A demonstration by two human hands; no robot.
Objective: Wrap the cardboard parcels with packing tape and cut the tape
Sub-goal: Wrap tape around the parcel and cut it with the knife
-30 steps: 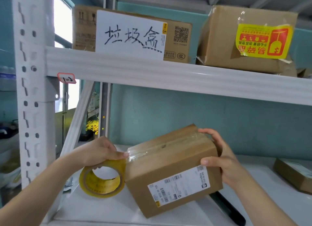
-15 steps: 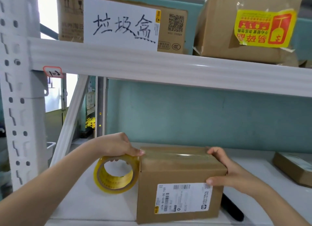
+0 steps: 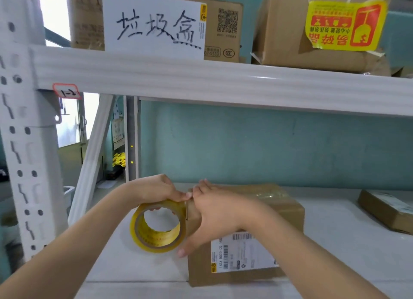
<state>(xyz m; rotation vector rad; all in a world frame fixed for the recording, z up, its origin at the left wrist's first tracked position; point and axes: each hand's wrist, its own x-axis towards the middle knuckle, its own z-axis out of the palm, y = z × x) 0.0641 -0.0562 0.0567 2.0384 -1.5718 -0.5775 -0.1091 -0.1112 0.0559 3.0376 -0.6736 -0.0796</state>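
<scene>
White rack upright (image 3: pixel 20 142): standing well left of the cardboard parcel (image 3: pixel 279 209).
Left hand (image 3: pixel 156 189): gripping the yellow tape roll (image 3: pixel 157 228) at its top, fingers curling through the core, just beside the parcel's left end.
Right hand (image 3: pixel 214 211): pressing the parcel's top left edge with straight fingers, holding nothing, hiding that corner and part of the shipping label (image 3: pixel 243 251).
Parcel: sitting on the white shelf (image 3: pixel 335 242).
Flat package (image 3: pixel 388 211): lying well right of the parcel.
Stickered carton (image 3: pixel 283 30): sitting above the parcel.

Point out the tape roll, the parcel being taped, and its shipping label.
tape roll (image 3: pixel 159 239), head view, on the yellow inner core wall
parcel (image 3: pixel 263 194), head view, on the taped top face
shipping label (image 3: pixel 241 254), head view, on the label's white middle
</scene>
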